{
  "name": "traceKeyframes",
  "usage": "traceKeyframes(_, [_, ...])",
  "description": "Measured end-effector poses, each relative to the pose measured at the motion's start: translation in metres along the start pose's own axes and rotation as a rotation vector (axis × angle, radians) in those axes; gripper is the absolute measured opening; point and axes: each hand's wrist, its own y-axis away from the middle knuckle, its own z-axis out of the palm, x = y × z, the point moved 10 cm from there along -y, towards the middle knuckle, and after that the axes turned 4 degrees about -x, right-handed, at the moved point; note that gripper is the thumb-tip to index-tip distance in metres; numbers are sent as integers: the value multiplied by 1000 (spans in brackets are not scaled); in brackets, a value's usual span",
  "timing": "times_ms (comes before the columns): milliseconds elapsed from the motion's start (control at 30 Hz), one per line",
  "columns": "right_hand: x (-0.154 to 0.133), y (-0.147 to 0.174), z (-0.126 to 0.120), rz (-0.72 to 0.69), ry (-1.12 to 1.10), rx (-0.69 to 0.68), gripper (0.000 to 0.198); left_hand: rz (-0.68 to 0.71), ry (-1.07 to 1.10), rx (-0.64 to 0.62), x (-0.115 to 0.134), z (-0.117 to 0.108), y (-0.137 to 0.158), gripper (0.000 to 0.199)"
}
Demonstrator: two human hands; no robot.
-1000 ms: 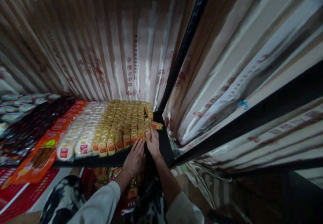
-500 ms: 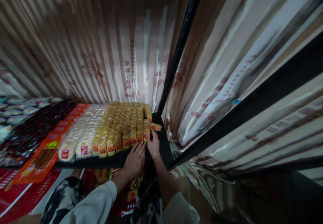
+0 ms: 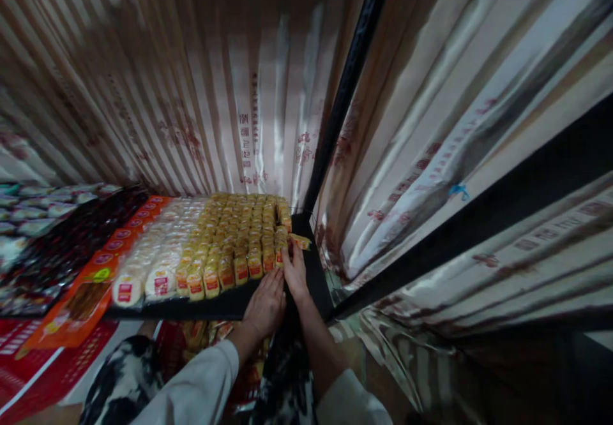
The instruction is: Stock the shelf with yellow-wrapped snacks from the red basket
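Many small yellow wrapped cakes point(image 3: 239, 233) with red labels stand in tight rows on a black shelf point(image 3: 215, 309). My left hand point(image 3: 265, 302) lies low at the front right of the rows, its outstretched fingers close to the front cakes. Beside it, my right hand point(image 3: 294, 275) reaches up along the rightmost row with its fingers extended, touching the cakes there. One cake point(image 3: 300, 241) lies turned sideways just past my right fingertips. Both hands seem to hold nothing; the contact under the fingertips is partly hidden.
Left of the cakes are white round packs point(image 3: 160, 281), an orange packet strip point(image 3: 90, 291) and dark wrapped packets point(image 3: 62, 246). A black post point(image 3: 335, 119) rises at the shelf's back right corner. Printed curtains point(image 3: 249, 93) hang behind. More yellow packs point(image 3: 201, 335) lie below.
My left hand has shifted slightly right, closer to my right hand. My right hand stays at the end row, its fingers a little closer together. The view has moved slightly.
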Motion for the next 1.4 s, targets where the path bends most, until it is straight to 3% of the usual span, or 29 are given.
traceKeyframes(267, [-6,-13,6,4,60,-28,59,-27,22,-14,-3,11,-1,48])
traceKeyframes(633, [-13,-11,5,-42,69,-6,55,-27,30,-47,-2,9,-3,47])
traceKeyframes(833, [-10,-11,-44,-50,223,300,45,-29,-29,-18,-2,5,-2,45])
traceKeyframes(900, [-2,-12,-50,-40,303,331,42,-21,-34,-11,-1,5,-2,45])
traceKeyframes(1133, [10,-19,-36,-58,424,196,40,-12,-30,9,-1,4,-2,45])
traceKeyframes(1400, [-19,-49,-37,-145,317,74,56,-38,-10,-24,-1,2,-4,44])
